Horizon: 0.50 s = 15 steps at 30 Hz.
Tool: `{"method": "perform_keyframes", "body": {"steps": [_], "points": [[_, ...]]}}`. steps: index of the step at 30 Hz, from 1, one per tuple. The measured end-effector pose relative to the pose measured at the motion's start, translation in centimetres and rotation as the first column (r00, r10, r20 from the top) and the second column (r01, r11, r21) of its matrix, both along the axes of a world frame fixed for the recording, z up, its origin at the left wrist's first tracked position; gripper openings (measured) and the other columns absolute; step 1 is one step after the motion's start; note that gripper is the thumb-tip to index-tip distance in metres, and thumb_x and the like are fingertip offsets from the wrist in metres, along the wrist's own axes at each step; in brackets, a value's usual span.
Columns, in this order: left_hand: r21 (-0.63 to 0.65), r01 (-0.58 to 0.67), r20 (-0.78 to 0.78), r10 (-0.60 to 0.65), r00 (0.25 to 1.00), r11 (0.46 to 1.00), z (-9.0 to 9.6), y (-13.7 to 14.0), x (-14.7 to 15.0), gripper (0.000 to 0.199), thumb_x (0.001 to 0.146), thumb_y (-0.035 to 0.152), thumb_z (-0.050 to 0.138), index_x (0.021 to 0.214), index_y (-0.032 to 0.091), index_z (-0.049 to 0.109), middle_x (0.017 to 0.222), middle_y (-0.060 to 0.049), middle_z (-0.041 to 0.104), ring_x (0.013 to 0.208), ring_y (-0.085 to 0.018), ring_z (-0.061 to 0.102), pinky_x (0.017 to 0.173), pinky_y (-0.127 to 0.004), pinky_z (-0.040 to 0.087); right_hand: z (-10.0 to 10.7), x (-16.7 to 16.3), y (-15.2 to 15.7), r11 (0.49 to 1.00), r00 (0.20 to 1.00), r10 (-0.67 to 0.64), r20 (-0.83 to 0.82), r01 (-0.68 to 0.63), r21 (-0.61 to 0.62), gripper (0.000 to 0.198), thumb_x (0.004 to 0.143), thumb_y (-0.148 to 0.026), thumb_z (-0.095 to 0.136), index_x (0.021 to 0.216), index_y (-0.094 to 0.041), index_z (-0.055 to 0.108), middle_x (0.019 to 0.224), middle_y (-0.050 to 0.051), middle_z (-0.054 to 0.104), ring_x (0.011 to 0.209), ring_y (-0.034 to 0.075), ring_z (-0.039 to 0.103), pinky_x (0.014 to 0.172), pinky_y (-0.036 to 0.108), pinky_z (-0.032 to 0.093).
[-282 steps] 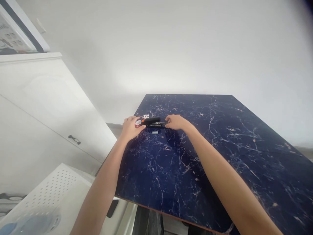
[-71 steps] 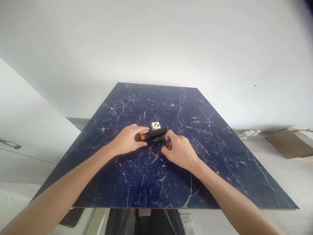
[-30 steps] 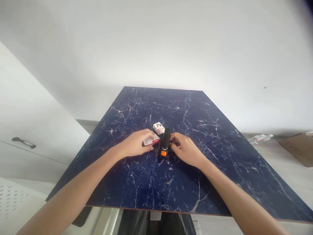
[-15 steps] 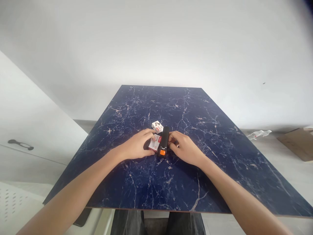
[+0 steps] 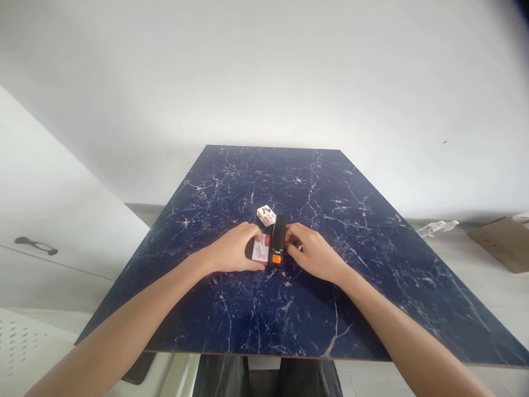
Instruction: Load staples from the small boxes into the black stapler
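Observation:
A black stapler [image 5: 279,234] with an orange patch at its near end lies lengthwise at mid-table. Against its left side is a small red-and-white box [image 5: 260,251], with the thumb and fingers of my left hand [image 5: 237,248] closed around its two ends. Just beyond, a second small white box [image 5: 266,215] with red print and a dark picture sits turned at an angle. Curled fingers of my right hand [image 5: 309,248] are at the stapler's right side; something small and pale shows under them, too hidden to name.
The blue marble-patterned table [image 5: 264,182] stands against a white wall. A white cabinet door with a dark handle [image 5: 36,245] is at left. On the floor at right are clear plastic bottles [image 5: 438,227] and a cardboard box [image 5: 502,242]. A dark flat object [image 5: 139,368] lies below the table's near-left edge.
My left hand has turned the red-and-white box so that it lies straighter along the stapler, its fingers now around the box's ends. My right hand has barely moved.

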<state>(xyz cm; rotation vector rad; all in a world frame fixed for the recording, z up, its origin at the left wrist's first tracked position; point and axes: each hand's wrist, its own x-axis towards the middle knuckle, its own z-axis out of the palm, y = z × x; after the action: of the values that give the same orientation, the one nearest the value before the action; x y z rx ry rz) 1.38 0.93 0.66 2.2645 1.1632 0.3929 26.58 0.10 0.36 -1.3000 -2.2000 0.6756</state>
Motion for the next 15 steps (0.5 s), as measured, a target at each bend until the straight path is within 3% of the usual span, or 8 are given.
{"method": "perform_keyframes", "body": {"steps": [4,7,10,12,15], "points": [[-0.020,0.016,-0.001,-0.017,1.000,1.000,0.0,-0.5,-0.1,0.057,0.071,0.056,0.081,0.112,0.024,0.057,0.119,-0.011,0.062,0.102,-0.031,0.061,0.083,-0.044,0.050,-0.2,0.0,0.0,1.000,1.000,0.002,-0.010,-0.002,-0.009,0.014,0.085,-0.009,0.051,0.085,-0.022,0.055,0.097,0.002,0.065,0.076,0.015,0.058,0.068,0.028,0.043],[0.074,0.073,0.052,-0.077,0.996,0.995,-0.1,-0.2,-0.4,0.054,0.078,0.060,0.075,0.115,0.024,0.059,0.132,-0.013,0.059,0.120,-0.034,0.055,0.096,-0.049,0.048,-0.2,0.0,0.0,1.000,1.000,-0.002,-0.011,0.002,-0.008,0.014,0.084,-0.009,0.051,0.084,-0.022,0.055,0.095,0.002,0.065,0.075,0.015,0.058,0.067,0.028,0.043],[0.204,-0.001,0.112,-0.022,0.993,0.979,-0.6,0.9,-0.5,0.044,0.099,0.058,0.048,0.129,0.026,0.058,0.160,-0.009,0.040,0.147,-0.035,0.030,0.117,-0.057,0.031,-0.1,0.0,0.0,1.000,1.000,0.009,0.007,-0.009,-0.003,0.015,0.084,-0.008,0.051,0.085,-0.022,0.054,0.093,0.001,0.064,0.075,0.015,0.058,0.068,0.028,0.043],[0.215,-0.049,0.074,0.033,0.997,0.975,-1.1,1.7,-0.5,0.049,0.105,0.053,0.034,0.145,0.029,0.048,0.168,-0.004,0.025,0.155,-0.034,0.014,0.122,-0.060,0.019,0.0,0.0,0.0,1.000,1.000,0.018,0.014,-0.018,-0.001,0.016,0.083,-0.007,0.050,0.086,-0.022,0.054,0.093,0.001,0.063,0.076,0.015,0.058,0.069,0.028,0.044],[0.229,-0.017,-0.019,0.021,1.000,0.973,-1.6,2.2,-0.2,0.053,0.106,0.051,0.033,0.153,0.030,0.043,0.167,-0.003,0.030,0.155,-0.035,0.014,0.123,-0.062,0.017,-0.1,0.0,0.0,1.000,1.000,0.023,0.017,-0.023,0.006,0.016,0.083,-0.007,0.049,0.085,-0.022,0.052,0.094,0.001,0.063,0.077,0.015,0.058,0.070,0.028,0.044]]}}
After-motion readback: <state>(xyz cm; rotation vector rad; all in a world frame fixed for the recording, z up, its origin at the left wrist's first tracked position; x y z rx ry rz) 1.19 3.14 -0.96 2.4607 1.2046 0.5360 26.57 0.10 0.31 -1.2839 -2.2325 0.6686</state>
